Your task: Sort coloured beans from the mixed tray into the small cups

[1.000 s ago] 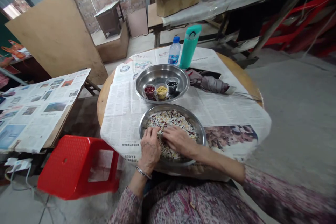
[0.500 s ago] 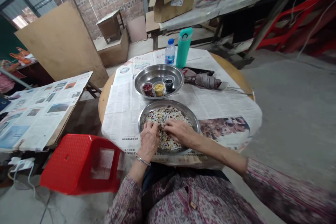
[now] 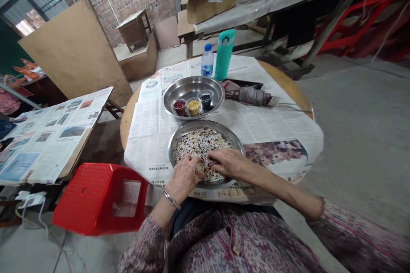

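In front of me a shallow metal basin (image 3: pixel 238 147) holds a spread of white rice-like grains (image 3: pixel 201 143) mixed with dark red, yellow and black beans. My left hand (image 3: pixel 185 175), a silver bangle on its wrist, reaches over the near left rim with fingers curled down at the grains. From the right, my right hand (image 3: pixel 229 163) comes in with bent fingers touching the mix. Anything inside either hand is too small to make out. A second metal basin (image 3: pixel 173 89) behind carries clear cups of red beans (image 3: pixel 180 107), yellow beans (image 3: pixel 194 107) and black beans (image 3: pixel 206 101).
Newspaper (image 3: pixel 147 136) covers the round table. Behind the far basin stand a water bottle (image 3: pixel 207 60) and a teal bottle (image 3: pixel 224 55); a folded umbrella (image 3: pixel 248 95) lies to the right. A red stool (image 3: pixel 85 198) is at my left, beside another newspaper-covered table (image 3: pixel 53 136).
Both hands have shifted nearer my body, the left also slightly right. More of the grains at the basin's far side and middle now shows. The cups have stayed put.
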The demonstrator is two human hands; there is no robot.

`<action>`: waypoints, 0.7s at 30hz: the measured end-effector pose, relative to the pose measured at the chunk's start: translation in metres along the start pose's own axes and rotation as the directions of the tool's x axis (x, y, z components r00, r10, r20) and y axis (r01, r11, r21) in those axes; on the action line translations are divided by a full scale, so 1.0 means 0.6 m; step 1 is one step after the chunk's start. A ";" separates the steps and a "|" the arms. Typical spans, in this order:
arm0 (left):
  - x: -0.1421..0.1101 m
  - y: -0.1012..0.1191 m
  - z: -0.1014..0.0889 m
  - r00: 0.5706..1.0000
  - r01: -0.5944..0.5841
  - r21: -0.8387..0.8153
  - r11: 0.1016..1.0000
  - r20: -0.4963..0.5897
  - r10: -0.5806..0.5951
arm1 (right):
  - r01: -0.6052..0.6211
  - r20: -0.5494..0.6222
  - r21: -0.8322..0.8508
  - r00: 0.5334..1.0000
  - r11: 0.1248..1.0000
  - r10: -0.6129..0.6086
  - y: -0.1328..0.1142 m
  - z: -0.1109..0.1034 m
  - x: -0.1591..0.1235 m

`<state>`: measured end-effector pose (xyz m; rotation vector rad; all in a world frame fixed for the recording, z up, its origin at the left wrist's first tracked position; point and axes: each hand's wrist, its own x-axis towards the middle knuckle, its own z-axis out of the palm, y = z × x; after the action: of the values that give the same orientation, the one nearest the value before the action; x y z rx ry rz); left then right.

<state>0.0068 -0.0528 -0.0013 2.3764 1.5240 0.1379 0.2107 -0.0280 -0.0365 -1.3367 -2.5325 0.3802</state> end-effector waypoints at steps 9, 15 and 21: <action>0.103 -0.015 -0.001 0.968 0.048 -0.024 0.999 -0.244 -0.053 | -0.213 -0.161 -0.098 0.967 0.972 0.196 0.012 -0.027 0.092; 0.124 -0.015 -0.007 0.963 0.102 0.019 0.995 -0.254 -0.094 | -0.093 -0.220 -0.080 0.973 0.992 0.074 0.016 -0.012 0.038; 0.085 0.015 0.025 0.988 -0.124 -0.181 0.976 -0.114 0.104 | -0.092 -0.501 0.109 0.855 0.990 0.134 0.005 0.011 -0.018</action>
<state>0.0401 -0.0136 -0.0173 2.3365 1.3518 0.4194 0.2168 -0.0359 -0.0451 -1.3453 -1.9881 0.1229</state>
